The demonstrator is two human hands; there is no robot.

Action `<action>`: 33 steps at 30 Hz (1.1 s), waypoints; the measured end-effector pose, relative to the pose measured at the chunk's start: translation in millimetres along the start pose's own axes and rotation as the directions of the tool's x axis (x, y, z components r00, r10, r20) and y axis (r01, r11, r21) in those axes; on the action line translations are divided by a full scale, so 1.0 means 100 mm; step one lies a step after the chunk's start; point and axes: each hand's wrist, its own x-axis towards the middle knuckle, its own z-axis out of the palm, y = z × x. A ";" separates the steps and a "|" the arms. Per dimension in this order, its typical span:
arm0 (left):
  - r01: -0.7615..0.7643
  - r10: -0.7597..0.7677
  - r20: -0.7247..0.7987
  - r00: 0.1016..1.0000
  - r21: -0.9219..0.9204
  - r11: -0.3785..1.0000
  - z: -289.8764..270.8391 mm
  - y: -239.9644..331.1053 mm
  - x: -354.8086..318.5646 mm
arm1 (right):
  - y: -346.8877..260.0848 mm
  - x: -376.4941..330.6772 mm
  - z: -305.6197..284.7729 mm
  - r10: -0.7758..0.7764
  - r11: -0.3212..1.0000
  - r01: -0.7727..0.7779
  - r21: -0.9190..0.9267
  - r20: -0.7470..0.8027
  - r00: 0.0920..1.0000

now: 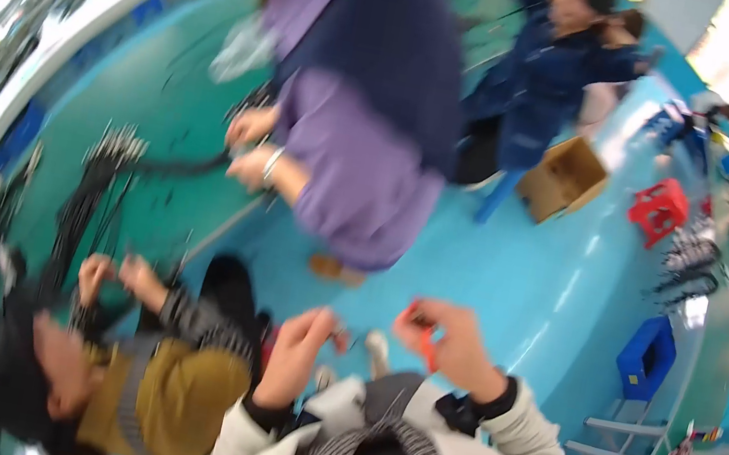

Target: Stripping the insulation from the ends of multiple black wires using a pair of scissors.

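My left hand [298, 352] is raised in front of me, fingers pinched together. Something small and blurred shows at its fingertips, too smeared to name. To its right, level with it, my right hand [458, 346] is curled round a small orange-red object [429, 348] with a dark part. Blur and my fingers hide its kind. The two hands are apart, above the blue floor, and touch no table.
A person in purple and navy handles black cables [185, 167] at the green table [181, 107]. Another, in a mustard vest, sits close at my left. Behind them are a cardboard box [564, 180], a red stool [659, 211] and a blue bin [647, 358] at the right.
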 end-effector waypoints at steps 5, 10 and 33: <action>-0.069 0.071 0.007 0.997 -0.181 0.981 0.01 0.00 0.01 | -0.13 0.14 0.19 0.093 0.996 -0.093 0.004 0.041 0.995; -0.046 0.044 -0.013 0.999 -0.192 0.980 -0.12 -0.06 -0.07 | -0.11 0.23 0.39 0.081 0.997 -0.082 0.000 0.129 0.988; 0.292 -0.104 0.316 0.943 -0.639 0.711 -0.66 -0.35 0.03 | 0.02 0.59 0.96 -0.031 0.999 0.039 -0.019 0.329 0.944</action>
